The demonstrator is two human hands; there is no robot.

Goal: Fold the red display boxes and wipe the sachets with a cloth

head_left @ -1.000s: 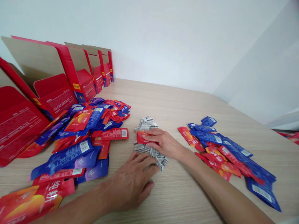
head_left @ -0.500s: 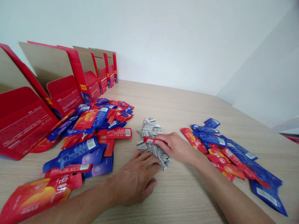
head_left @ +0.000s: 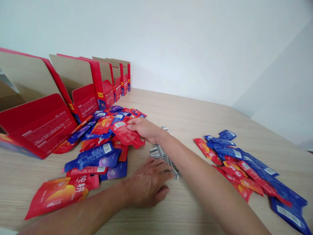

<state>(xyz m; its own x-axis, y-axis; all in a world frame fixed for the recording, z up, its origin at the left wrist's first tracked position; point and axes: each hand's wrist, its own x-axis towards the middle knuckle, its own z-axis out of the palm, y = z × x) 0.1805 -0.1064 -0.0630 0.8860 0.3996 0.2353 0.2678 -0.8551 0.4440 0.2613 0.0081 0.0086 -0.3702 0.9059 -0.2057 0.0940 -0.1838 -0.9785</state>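
In the head view my right hand (head_left: 146, 129) reaches across to the left pile and pinches a red pouch (head_left: 125, 133) by its edge; a white barcode label shows on it. Beneath that pouch lies the heap of red and blue pouches (head_left: 102, 125). My left hand (head_left: 151, 183) rests low over the table, fingers apart and loosely bent, at the near side of a grey striped cloth (head_left: 157, 151). Its fingertips are at the cloth's edge; whether they press on it I cannot tell. My right forearm hides much of the cloth.
A row of standing red boxes (head_left: 84, 101) with raised flaps lines the left side. At right lies a second group of red and blue pouches (head_left: 234, 163). A large red pouch (head_left: 63, 192) sits near my left forearm. A white wall (head_left: 186, 49) stands behind the table (head_left: 181, 107).
My right hand has moved left from above the striped cloth to the left pile, with a red pouch in its fingers. My left hand has stayed by the cloth. The view has shifted slightly.
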